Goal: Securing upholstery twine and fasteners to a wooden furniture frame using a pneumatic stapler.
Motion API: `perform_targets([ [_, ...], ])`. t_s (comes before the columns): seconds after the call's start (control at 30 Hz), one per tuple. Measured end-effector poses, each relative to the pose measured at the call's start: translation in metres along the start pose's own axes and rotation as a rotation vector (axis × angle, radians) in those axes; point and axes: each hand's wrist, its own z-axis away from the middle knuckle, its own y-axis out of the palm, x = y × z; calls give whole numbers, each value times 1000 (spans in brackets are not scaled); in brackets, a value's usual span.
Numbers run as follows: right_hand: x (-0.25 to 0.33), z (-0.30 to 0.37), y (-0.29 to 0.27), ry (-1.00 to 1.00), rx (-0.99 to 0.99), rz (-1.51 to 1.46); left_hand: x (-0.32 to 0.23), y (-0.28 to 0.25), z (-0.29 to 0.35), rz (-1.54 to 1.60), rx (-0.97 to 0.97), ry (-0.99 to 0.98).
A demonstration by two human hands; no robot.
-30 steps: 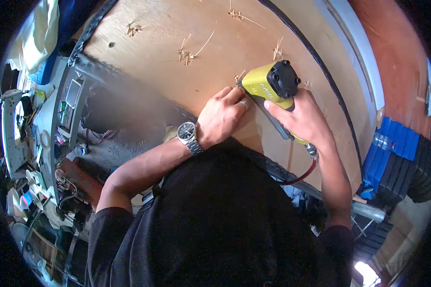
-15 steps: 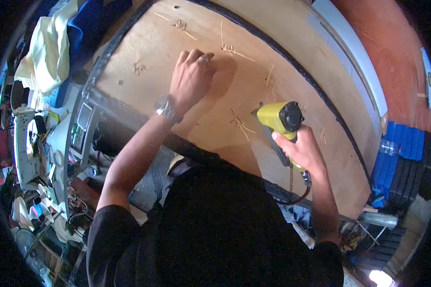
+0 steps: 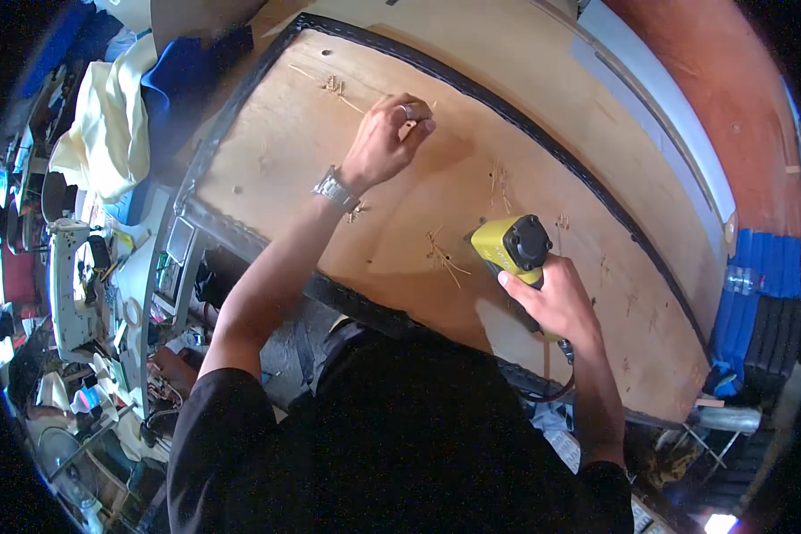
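2 bare hands are seen over a large plywood panel point(image 3: 400, 205) edged with a dark fabric border point(image 3: 525, 116). At the far left, a cluttered workbench point(image 3: 71, 267) with a white sewing machine point(image 3: 67, 258) is shown, and a pale yellow cloth point(image 3: 107, 133) is draped just beyond it.

Further right, the left hand point(image 3: 387, 138), with a metal wristwatch point(image 3: 332, 189) on its wrist, is stretched out toward the far side of the panel. Its fingers point(image 3: 414, 120) are pinched together on something small and pale at the wood; what exactly is nipped cannot be told. Loose thin strands point(image 3: 443, 258) are scattered on the wood between the 2 hands.

To the right and nearer the body, the right hand point(image 3: 556, 303) is clamped around the grip of a yellow and black stapler tool point(image 3: 512, 247), its head held just above the panel. A hose point(image 3: 561, 387) is trailed from its base toward the near edge. The tool's long axis is run from the near right up toward the far left, so the pinched spot lies ahead of its nose, well apart. The left hand is plainly the nearer one to that spot.

At the far right, blue crates point(image 3: 774, 267) are stacked.
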Motion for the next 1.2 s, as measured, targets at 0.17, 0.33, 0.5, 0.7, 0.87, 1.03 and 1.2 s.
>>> perform_targets([
  [0.17, -1, -4, -1, -27, 10, -62, -22, 6, 11, 188, 204, -171],
  [0.33, 1, -3, -1, -62, 10, -73, -32, 23, 35, 13, 27, -99],
  [0.5, -8, -7, -3, -50, 53, -134, -57, 33, 51, -16, -1, -175],
  [0.7, 6, -34, -25, 4, 150, -337, -49, 24, 63, -10, 126, 36],
  [0.87, 56, -93, -23, -37, 154, -269, -42, 15, 65, 92, 213, 16],
  [1.03, 70, -115, -10, 17, 192, -150, -41, 12, 64, 186, 246, -50],
  [1.2, 78, -116, -6, 34, 175, -104, -39, 13, 62, 200, 196, -28],
])
